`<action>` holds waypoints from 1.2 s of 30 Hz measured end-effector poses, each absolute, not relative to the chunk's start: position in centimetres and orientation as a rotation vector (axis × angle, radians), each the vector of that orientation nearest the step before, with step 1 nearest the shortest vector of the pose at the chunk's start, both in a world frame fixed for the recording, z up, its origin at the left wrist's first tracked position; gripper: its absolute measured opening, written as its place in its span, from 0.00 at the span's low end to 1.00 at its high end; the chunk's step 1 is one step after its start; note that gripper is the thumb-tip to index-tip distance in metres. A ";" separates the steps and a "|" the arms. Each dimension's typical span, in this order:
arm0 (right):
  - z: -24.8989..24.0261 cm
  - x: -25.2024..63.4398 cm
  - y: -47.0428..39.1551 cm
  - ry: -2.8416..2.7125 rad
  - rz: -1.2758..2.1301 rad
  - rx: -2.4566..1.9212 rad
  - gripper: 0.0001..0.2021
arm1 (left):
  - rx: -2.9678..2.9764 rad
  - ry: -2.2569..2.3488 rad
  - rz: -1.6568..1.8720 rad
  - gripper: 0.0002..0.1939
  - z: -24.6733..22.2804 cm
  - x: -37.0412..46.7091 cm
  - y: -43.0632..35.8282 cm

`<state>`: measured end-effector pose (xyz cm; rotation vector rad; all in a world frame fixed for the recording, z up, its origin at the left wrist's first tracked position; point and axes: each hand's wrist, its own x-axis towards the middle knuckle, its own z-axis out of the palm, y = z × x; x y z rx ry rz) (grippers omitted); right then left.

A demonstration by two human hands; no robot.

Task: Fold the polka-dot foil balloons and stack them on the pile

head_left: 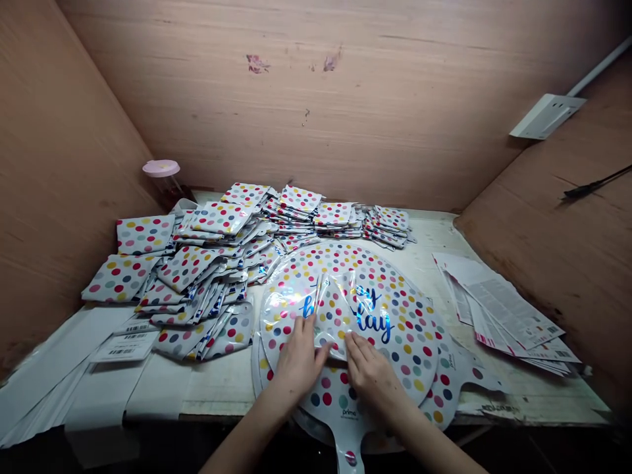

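Note:
A deflated polka-dot foil balloon [337, 299], folded into a narrow strip, lies on top of a flat pile of round dotted foil balloons [409, 322] with blue lettering. My left hand [302, 355] grips the strip's left edge, thumb on the near side and fingers along the fold. At the lower right corner, my right hand [371, 370] has its fingers together and closed on the foil; part of its grip is hidden beneath the hand. From the pile a balloon tail [349, 434] points toward me over the table edge.
Folded dotted balloons [197, 263] are heaped at the left, with more stacks [340, 217] along the back wall. Barcode label strips [123, 345] lie front left and printed sheets [508, 316] at right. A pink-lidded cup [162, 170] stands back left; a socket [547, 116] is on the wall.

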<state>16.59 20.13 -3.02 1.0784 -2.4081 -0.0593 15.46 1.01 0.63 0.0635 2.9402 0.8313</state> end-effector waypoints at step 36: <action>-5.2 12.8 16.6 -2.686 0.177 0.848 0.29 | -0.362 3.007 0.555 0.16 0.0 14.7 3.1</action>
